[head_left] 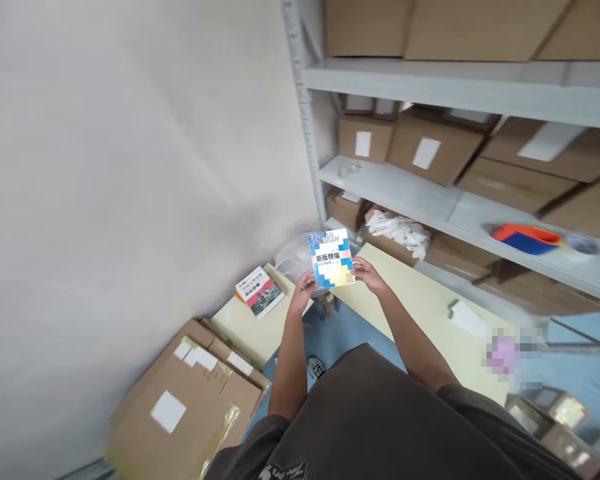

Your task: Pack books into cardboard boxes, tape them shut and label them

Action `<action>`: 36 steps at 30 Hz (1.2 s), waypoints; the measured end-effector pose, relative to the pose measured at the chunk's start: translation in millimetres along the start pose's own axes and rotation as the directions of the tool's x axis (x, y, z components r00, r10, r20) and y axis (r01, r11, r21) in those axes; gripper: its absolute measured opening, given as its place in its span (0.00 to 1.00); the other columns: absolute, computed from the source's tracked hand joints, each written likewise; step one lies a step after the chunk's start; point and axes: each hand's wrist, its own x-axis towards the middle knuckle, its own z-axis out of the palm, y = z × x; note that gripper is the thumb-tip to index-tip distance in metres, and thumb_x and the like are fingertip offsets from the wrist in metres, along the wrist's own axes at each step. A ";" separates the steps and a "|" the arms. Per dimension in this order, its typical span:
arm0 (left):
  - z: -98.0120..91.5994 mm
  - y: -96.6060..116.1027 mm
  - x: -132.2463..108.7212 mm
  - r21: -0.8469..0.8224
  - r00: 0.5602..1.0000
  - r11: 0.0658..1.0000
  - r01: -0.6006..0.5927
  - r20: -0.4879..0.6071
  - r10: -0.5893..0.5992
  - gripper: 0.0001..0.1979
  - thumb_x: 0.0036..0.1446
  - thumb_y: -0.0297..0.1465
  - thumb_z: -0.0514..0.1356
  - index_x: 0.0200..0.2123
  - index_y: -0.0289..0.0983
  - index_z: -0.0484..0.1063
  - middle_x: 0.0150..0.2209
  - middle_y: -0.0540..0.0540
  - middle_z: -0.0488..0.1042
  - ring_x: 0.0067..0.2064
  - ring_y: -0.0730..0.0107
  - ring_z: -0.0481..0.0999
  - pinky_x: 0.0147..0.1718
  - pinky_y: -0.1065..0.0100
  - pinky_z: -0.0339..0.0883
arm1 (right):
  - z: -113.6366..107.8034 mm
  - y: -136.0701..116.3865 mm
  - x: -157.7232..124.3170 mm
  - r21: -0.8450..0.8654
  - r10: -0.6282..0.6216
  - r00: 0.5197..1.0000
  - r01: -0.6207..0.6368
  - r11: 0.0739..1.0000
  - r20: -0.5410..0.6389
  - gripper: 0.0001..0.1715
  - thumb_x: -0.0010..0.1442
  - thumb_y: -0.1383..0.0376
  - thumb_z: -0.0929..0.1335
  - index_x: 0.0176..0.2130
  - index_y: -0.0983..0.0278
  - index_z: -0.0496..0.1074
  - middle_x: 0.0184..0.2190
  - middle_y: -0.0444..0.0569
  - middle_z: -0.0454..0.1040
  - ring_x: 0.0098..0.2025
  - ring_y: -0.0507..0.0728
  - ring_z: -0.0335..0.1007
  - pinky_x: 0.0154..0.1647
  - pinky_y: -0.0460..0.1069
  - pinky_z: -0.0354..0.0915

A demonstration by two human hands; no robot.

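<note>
White, blue and yellow on its cover, a rectangular paper book [331, 259] is held up in the air, its lower left edge gripped by the bare left hand [306, 285] and its right edge gripped by the bare right hand [370, 275]. By this two-sided grip the book is presumably kept steady, and most of its cover is left unhidden, turned toward the camera so that the large print can be read. On a small pale-yellow table [233, 323] to the left, a white-and-red paper book [260, 292] is laid flat with its cover up, perhaps to be kept within reach. To the right, a long pale-yellow table [405, 287] is set in front of a grey metal shelf unit [450, 80]. On its middle shelf, brown cardboard boxes with white paper labels [445, 157] are lined up, labels outward, probably for easy finding; their contents are not shown. Lower down, an open brown cardboard box [387, 247] is heaped with crumpled white material [400, 228] that cannot be identified. At lower left, a large taped brown cardboard box [200, 393] is placed by the wall, its contents hidden.
</note>
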 end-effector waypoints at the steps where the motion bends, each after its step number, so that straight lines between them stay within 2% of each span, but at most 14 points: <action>1: 22.4 1.9 9.6 0.006 0.998 1.000 0.003 0.058 -0.003 0.39 0.50 0.40 0.73 0.65 0.41 0.70 0.47 0.41 0.82 0.46 0.57 0.82 0.49 0.57 0.76 | -23.9 -7.7 -13.0 0.000 -0.017 0.999 0.017 1.000 -0.030 0.31 0.50 0.55 0.79 0.52 0.56 0.75 0.44 0.48 0.84 0.45 0.62 0.81 0.44 0.55 0.76; 4: 89.1 6.4 36.7 0.023 0.969 1.000 0.020 0.246 -0.025 0.48 0.47 0.39 0.74 0.71 0.44 0.64 0.49 0.42 0.80 0.44 0.60 0.81 0.47 0.58 0.76 | -91.6 -25.2 -56.7 -0.004 -0.052 0.993 0.052 0.999 -0.107 0.30 0.52 0.55 0.79 0.53 0.55 0.75 0.45 0.47 0.83 0.44 0.60 0.80 0.44 0.55 0.75; 8: 172.6 7.9 64.6 0.067 0.879 0.997 0.041 0.472 -0.068 0.52 0.46 0.37 0.74 0.74 0.48 0.60 0.53 0.43 0.78 0.44 0.64 0.80 0.46 0.61 0.76 | -162.3 -35.6 -119.1 0.026 -0.080 0.970 0.088 0.996 -0.229 0.30 0.52 0.56 0.80 0.53 0.56 0.75 0.45 0.48 0.83 0.43 0.60 0.80 0.42 0.53 0.75; 11: 224.6 5.8 79.6 0.093 0.798 0.992 0.082 0.591 -0.121 0.53 0.45 0.35 0.74 0.74 0.50 0.60 0.51 0.44 0.77 0.43 0.66 0.79 0.43 0.62 0.77 | -195.3 -36.7 -160.1 0.055 -0.085 0.943 0.108 0.993 -0.320 0.34 0.53 0.56 0.80 0.56 0.55 0.75 0.48 0.50 0.84 0.45 0.61 0.81 0.42 0.54 0.75; 14: 260.5 4.7 92.7 0.147 0.702 0.985 0.095 0.691 -0.171 0.52 0.46 0.34 0.75 0.73 0.51 0.60 0.52 0.43 0.76 0.43 0.64 0.79 0.43 0.61 0.78 | -211.6 -35.7 -190.3 0.073 -0.081 0.922 0.117 0.990 -0.379 0.42 0.53 0.57 0.80 0.64 0.52 0.71 0.55 0.52 0.82 0.47 0.61 0.81 0.43 0.53 0.75; 19: 283.0 11.0 117.3 0.197 0.572 0.978 0.061 0.796 -0.196 0.50 0.49 0.35 0.75 0.73 0.50 0.61 0.54 0.42 0.76 0.44 0.64 0.80 0.44 0.60 0.79 | -208.0 -33.6 -210.8 0.112 -0.101 0.894 0.166 0.980 -0.437 0.54 0.51 0.58 0.80 0.71 0.48 0.64 0.62 0.52 0.78 0.46 0.60 0.82 0.40 0.51 0.74; 24: 281.6 12.9 146.3 0.200 0.482 0.977 0.078 0.850 -0.213 0.49 0.51 0.35 0.74 0.75 0.49 0.61 0.55 0.40 0.77 0.46 0.61 0.81 0.46 0.58 0.79 | -190.5 -34.6 -196.6 0.151 -0.071 0.847 0.176 0.973 -0.527 0.55 0.49 0.62 0.79 0.72 0.49 0.63 0.55 0.50 0.83 0.43 0.59 0.81 0.38 0.50 0.72; 26: 282.9 9.0 155.1 0.212 0.518 0.977 0.037 0.832 -0.200 0.49 0.52 0.33 0.73 0.75 0.47 0.61 0.56 0.39 0.77 0.50 0.57 0.81 0.50 0.54 0.78 | -184.9 -34.7 -186.5 0.137 -0.062 0.798 0.178 0.975 -0.599 0.53 0.49 0.63 0.77 0.71 0.51 0.65 0.51 0.50 0.84 0.41 0.59 0.81 0.36 0.50 0.71; 29: 291.4 0.4 158.7 0.245 0.712 0.960 -0.131 0.697 -0.081 0.44 0.53 0.30 0.72 0.73 0.46 0.66 0.60 0.37 0.77 0.62 0.50 0.76 0.59 0.50 0.73 | -175.5 -31.7 -171.6 0.076 -0.077 0.694 0.188 0.979 -0.716 0.50 0.50 0.63 0.75 0.70 0.52 0.67 0.48 0.49 0.85 0.41 0.59 0.81 0.36 0.50 0.70; 30: 296.2 -2.5 156.5 0.260 0.752 0.948 -0.182 0.658 -0.036 0.39 0.55 0.30 0.72 0.70 0.45 0.70 0.62 0.37 0.77 0.65 0.49 0.75 0.61 0.50 0.72 | -171.5 -29.8 -166.8 0.052 -0.090 0.661 0.192 0.980 -0.745 0.50 0.50 0.63 0.75 0.71 0.52 0.67 0.47 0.49 0.85 0.41 0.60 0.81 0.36 0.50 0.71; 31: 301.9 -5.1 152.5 0.267 0.762 0.940 -0.212 0.647 -0.012 0.35 0.56 0.31 0.72 0.67 0.44 0.74 0.62 0.37 0.77 0.65 0.48 0.74 0.61 0.50 0.72 | -167.0 -27.6 -162.0 0.023 -0.111 0.630 0.200 0.980 -0.768 0.50 0.52 0.62 0.74 0.71 0.52 0.66 0.47 0.49 0.85 0.42 0.60 0.81 0.37 0.52 0.72; 32: 308.4 -7.2 147.1 0.260 0.744 0.940 -0.220 0.668 -0.010 0.32 0.57 0.32 0.73 0.65 0.43 0.77 0.61 0.37 0.78 0.64 0.48 0.75 0.61 0.50 0.72 | -162.2 -25.2 -157.0 -0.013 -0.140 0.607 0.209 0.978 -0.783 0.50 0.53 0.61 0.74 0.72 0.53 0.65 0.46 0.49 0.85 0.42 0.61 0.82 0.38 0.53 0.73; 34: 322.8 -9.6 133.4 0.210 0.654 0.959 -0.188 0.756 -0.037 0.31 0.56 0.34 0.74 0.64 0.41 0.78 0.59 0.36 0.80 0.60 0.49 0.79 0.60 0.50 0.75 | -152.3 -20.8 -146.6 -0.097 -0.218 0.584 0.232 0.968 -0.782 0.48 0.56 0.59 0.75 0.73 0.54 0.66 0.46 0.50 0.86 0.42 0.62 0.82 0.41 0.56 0.75; 36: 336.7 -9.0 119.9 0.154 0.603 0.972 -0.177 0.798 -0.017 0.36 0.53 0.34 0.77 0.66 0.40 0.77 0.61 0.36 0.79 0.61 0.48 0.79 0.61 0.50 0.74 | -143.6 -18.1 -136.5 -0.184 -0.305 0.575 0.260 0.948 -0.760 0.44 0.59 0.56 0.76 0.71 0.54 0.69 0.50 0.51 0.85 0.47 0.63 0.82 0.46 0.59 0.77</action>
